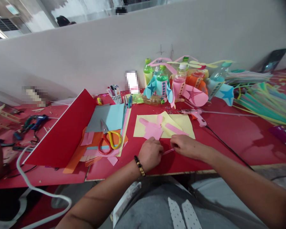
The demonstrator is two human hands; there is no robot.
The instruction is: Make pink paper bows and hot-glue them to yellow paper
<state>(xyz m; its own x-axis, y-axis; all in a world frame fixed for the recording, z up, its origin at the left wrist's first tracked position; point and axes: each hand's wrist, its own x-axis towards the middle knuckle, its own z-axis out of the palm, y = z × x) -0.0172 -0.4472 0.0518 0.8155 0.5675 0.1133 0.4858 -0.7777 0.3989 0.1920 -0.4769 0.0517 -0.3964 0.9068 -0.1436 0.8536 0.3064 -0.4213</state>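
Observation:
My left hand (pixel 149 155), with a black and gold bead bracelet (pixel 139 165) on its wrist, and my right hand (pixel 184 146) pinch a thin pink paper strip (pixel 168 151) between them over the red table (pixel 240 136). Just beyond my fingers, pink paper cutouts (pixel 152 128) lie on yellow paper sheets (pixel 178 124). Left of my hands, scissors with red and yellow handles (pixel 110 142) rest on a stack of coloured paper (pixel 105 117).
Decorated plastic bottles (pixel 162 84) stand at the back against a white wall (pixel 85 57). A pink glue gun (pixel 195 116) with a black cord lies to the right, beside bundled coloured strips (pixel 264 101). A red board (pixel 64 132) leans left; tools and a white cable lie beyond it.

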